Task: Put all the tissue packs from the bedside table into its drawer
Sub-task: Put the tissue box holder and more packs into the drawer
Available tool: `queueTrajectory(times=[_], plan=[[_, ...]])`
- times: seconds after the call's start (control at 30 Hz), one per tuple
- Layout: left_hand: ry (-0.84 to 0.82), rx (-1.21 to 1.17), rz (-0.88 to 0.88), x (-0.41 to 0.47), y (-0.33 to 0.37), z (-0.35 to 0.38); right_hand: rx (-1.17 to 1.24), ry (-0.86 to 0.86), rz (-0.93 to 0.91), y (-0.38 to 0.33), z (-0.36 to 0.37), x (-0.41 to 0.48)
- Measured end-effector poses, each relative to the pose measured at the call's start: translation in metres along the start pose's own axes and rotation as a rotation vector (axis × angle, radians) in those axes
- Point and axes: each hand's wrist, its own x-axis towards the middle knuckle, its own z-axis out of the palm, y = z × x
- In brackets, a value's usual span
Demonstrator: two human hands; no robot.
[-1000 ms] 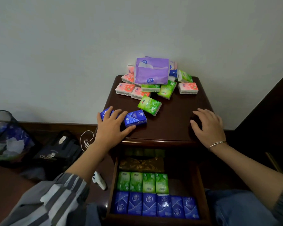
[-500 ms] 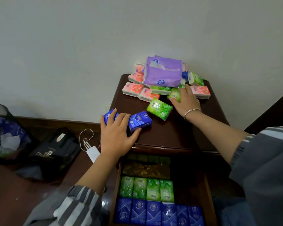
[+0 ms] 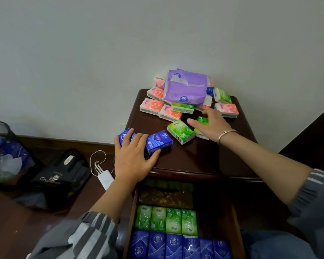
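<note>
Glossy tissue packs [image 3: 180, 131] are lying heaped on the bedside table [image 3: 194, 157]. My left hand [image 3: 133, 156] is lying flat across two blue packs [image 3: 158, 142]; my right hand [image 3: 212, 126] is covering a green pack [image 3: 202, 120], fingers spread. The open drawer [image 3: 236, 230] is holding green and blue rows.

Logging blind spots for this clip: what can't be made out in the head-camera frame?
- Small green tissue pack, head view: mostly covered by the right hand; grip unclear.
- Two small blue tissue packs: the left hand lies over them; grip unclear.
- Packs behind the large purple soft tissue pack: hidden, uncountable.
- Open wooden drawer: front cut off by the bottom edge, back shadowed under the dark wooden bedside table.
</note>
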Motion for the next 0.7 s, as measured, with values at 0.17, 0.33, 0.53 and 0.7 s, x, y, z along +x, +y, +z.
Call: queueTrajectory(times=[0.17, 0.33, 0.53, 0.7], plan=[[-0.009, -0.021, -0.002, 0.0, 0.0, -0.002, -0.225, -0.204, 0.106, -0.03, 0.027, -0.001], [0.026, -0.048, 0.005, 0.0, -0.001, -0.001, -0.241, -0.145, 0.087, -0.022, 0.031, -0.01], [0.058, -0.034, -0.013, 0.002, -0.002, 0.001, -0.215, -0.103, 0.144, -0.009, 0.02, -0.031], [-0.052, -0.058, -0.058, 0.005, 0.0, -0.003, -0.044, 0.075, 0.072, -0.007, 0.024, -0.056]])
